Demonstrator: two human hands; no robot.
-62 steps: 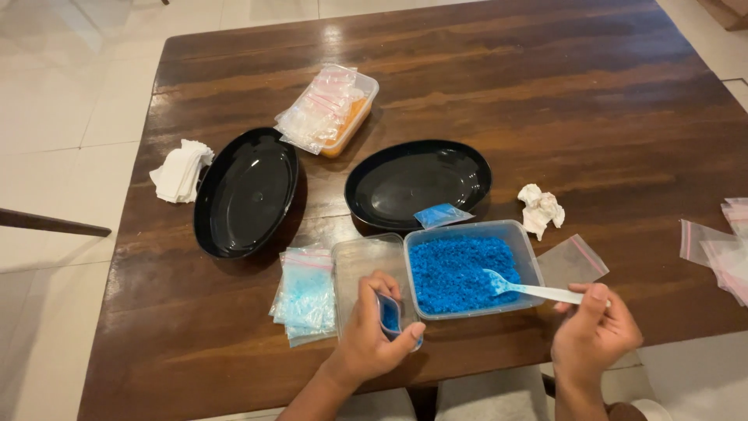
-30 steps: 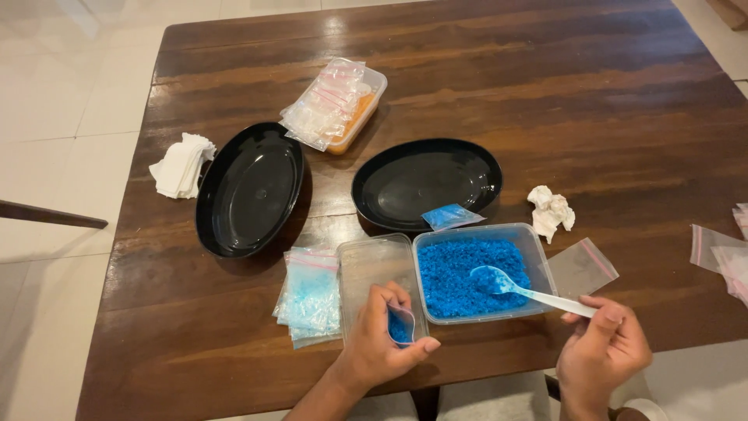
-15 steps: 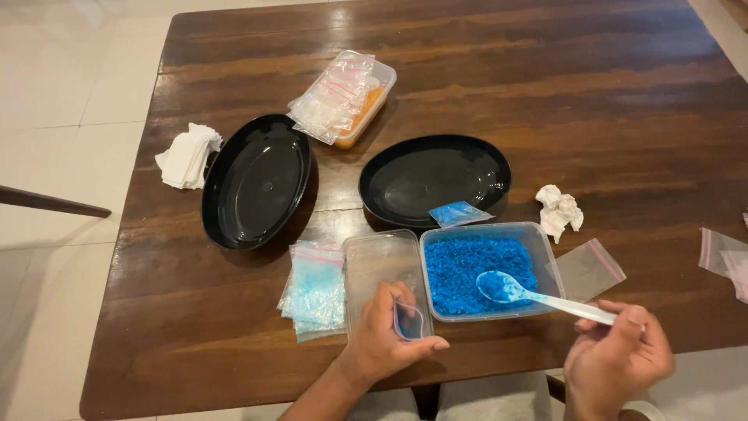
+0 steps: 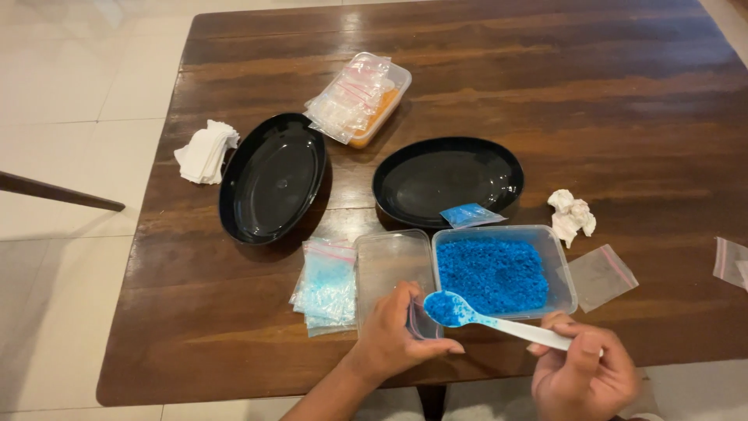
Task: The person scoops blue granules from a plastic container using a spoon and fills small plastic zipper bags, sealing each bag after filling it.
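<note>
My right hand (image 4: 584, 374) grips a white plastic spoon (image 4: 499, 321) whose bowl is heaped with blue powder. The bowl hovers just beside my left hand (image 4: 393, 335), which pinches a small clear zip bag (image 4: 421, 321) at the table's near edge. Behind the spoon stands a clear tub of blue powder (image 4: 499, 273). Its clear lid (image 4: 389, 265) lies flat to the left of it. A stack of filled blue bags (image 4: 327, 284) lies left of the lid.
Two black oval trays (image 4: 273, 175) (image 4: 446, 179) sit mid-table; a filled blue bag (image 4: 470, 215) rests on the right one's rim. A tub of empty bags (image 4: 360, 97) stands behind. Crumpled tissues (image 4: 204, 152) (image 4: 571, 212) and loose empty bags (image 4: 600, 273) (image 4: 728, 261) lie around.
The spoon has lifted out of the blue tub, loaded with powder, and moved left toward the small bag in my left hand. My left hand has kept the bag in place.
</note>
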